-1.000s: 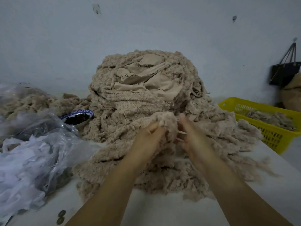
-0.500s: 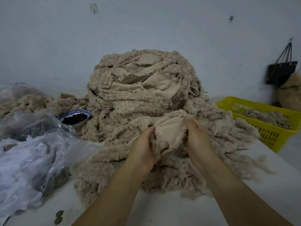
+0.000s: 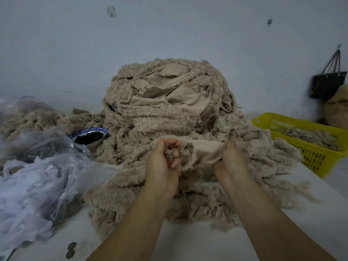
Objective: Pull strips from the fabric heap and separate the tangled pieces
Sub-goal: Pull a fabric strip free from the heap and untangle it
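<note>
My left hand (image 3: 162, 164) and right hand (image 3: 232, 161) each gripped one strip (image 3: 204, 150), stretched crosswise between them at the near foot of the fabric heap (image 3: 160, 113), toward the front edge of the table (image 3: 310, 213).

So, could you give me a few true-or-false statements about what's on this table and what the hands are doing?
1. The left hand and right hand grip one beige fabric strip stretched between them. True.
2. The yellow basket is empty. False: it holds fluffy beige scraps.
3. A blue-and-white bowl with dark contents sits left of the fabric heap. True.
4. The black bag lies in the basket. False: it hangs against the wall, behind the basket.
</note>
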Demonstrator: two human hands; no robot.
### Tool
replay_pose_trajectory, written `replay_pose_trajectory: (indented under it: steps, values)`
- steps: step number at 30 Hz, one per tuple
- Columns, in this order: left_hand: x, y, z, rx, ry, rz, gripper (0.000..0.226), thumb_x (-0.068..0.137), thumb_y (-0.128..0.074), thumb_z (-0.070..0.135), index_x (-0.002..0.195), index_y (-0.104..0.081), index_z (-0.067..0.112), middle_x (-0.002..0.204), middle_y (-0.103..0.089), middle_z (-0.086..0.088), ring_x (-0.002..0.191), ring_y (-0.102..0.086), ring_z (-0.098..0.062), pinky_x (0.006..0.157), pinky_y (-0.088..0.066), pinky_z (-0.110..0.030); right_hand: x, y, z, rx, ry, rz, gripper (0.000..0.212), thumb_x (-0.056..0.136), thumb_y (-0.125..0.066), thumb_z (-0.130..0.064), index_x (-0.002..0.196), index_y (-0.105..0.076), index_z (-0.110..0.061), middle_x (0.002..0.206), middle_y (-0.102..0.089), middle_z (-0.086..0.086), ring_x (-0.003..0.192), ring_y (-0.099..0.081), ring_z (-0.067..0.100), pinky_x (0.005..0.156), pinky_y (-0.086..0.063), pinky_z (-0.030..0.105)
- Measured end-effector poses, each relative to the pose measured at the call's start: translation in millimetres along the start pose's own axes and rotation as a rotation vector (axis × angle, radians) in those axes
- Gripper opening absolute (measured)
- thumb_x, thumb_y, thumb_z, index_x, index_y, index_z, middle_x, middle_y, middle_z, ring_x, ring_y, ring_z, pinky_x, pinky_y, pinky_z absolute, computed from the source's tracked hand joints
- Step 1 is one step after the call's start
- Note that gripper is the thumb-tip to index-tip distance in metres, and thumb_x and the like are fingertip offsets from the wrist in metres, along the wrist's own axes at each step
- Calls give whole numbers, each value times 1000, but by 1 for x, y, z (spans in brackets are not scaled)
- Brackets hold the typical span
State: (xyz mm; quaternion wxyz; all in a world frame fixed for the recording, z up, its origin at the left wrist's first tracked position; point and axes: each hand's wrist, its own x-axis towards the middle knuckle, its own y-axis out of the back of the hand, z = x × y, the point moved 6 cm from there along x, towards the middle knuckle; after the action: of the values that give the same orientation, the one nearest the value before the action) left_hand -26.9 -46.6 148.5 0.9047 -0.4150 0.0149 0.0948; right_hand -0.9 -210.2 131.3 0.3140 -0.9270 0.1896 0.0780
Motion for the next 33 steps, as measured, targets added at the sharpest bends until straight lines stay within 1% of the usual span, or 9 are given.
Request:
replay_pose_trajectory:
  steps: [2,5,10,12,15,20,25,29,33]
  values:
    - [0,-1,0,69,-80,16,42,109,-38,23,79,-61,4,68,-65,-2,52,-55,-7,41,-40,-17,0,0,3,16,7,38,28,106,-40,-23,84,-53,-12,66,-60,5,39,-61,11,43,-50,22]
    - [1,-5,-1,86,-81,-12,45,108,-38,21,76,-64,2,79,-72,-6,64,-66,-9,52,-51,-18,3,1,5,-32,-14,17,30,103,-47,-33,87,-58,-10,58,-69,6,45,-66,15,38,-49,24]
    - [1,-14,3,140,-9,-81,53,109,-36,23,71,-66,3,77,-74,-11,61,-66,-12,58,-56,-19,-11,-11,27,-421,-123,-472,81,64,-71,-77,112,-74,-10,109,-75,15,102,-72,30,91,-55,42]
    - [0,-15,3,138,-17,-61,48,108,-37,23,73,-63,2,70,-71,-10,56,-62,-11,54,-54,-19,-12,-9,29,-494,-86,-489,52,77,-75,-60,98,-79,-13,102,-77,12,94,-74,26,82,-57,35]
    - [7,-2,16,12,-41,50,37,106,-40,18,76,-57,5,65,-64,-7,56,-53,-12,51,-47,-18,-1,3,15,-420,-44,-267,21,92,-60,-29,86,-71,-11,78,-73,12,61,-70,27,55,-55,33]
    - [23,23,43,-9,-144,142,28,104,-40,8,79,-53,11,63,-58,-1,52,-51,-9,52,-44,-18,8,21,-5,-282,34,-133,38,96,-56,-26,63,-70,-15,68,-69,11,51,-66,25,40,-50,29]
    - [33,43,54,-89,-86,250,29,102,-39,9,75,-46,16,58,-45,4,39,-35,-6,33,-23,-16,11,25,-18,-128,48,-54,22,98,-52,-28,81,-57,-14,53,-63,1,44,-64,19,37,-48,28]
    - [34,51,75,306,-214,256,32,100,-44,18,70,-55,19,59,-48,6,38,-34,-5,33,-23,-19,19,39,-33,-75,91,-48,26,98,-53,-32,79,-61,-17,63,-65,2,50,-66,17,43,-49,25]
    - [33,20,33,1303,-127,-6,63,104,-37,48,65,-67,8,70,-58,3,68,-54,-18,65,-45,-34,5,5,-22,-205,178,-280,22,97,-60,-42,86,-74,-28,82,-76,-5,77,-74,11,57,-57,27]
